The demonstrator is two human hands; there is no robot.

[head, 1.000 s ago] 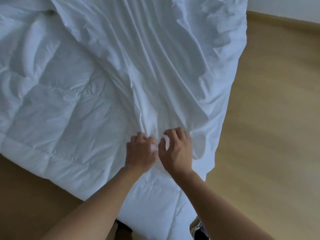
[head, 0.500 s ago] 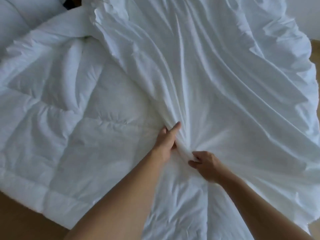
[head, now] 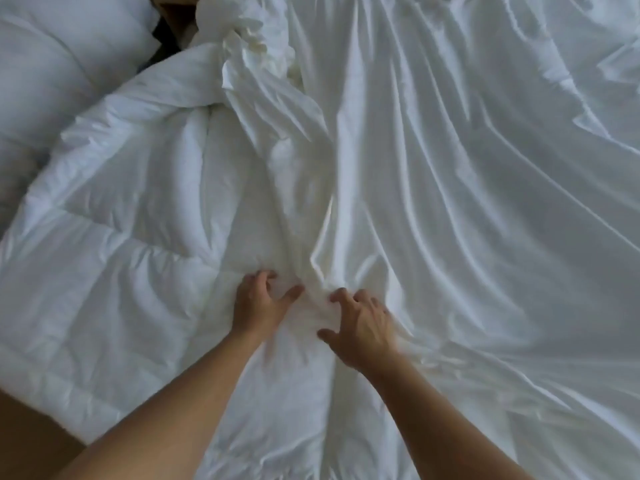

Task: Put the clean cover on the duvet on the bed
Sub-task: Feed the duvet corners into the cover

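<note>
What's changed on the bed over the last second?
Both hands moved up the duvet, away from its near edge. The right hand let go its pinch of the cover; its fingers now lie spread on it. The left hand curls at the bunched fold, grip unclear. The duvet's left part stays uncovered.
</note>
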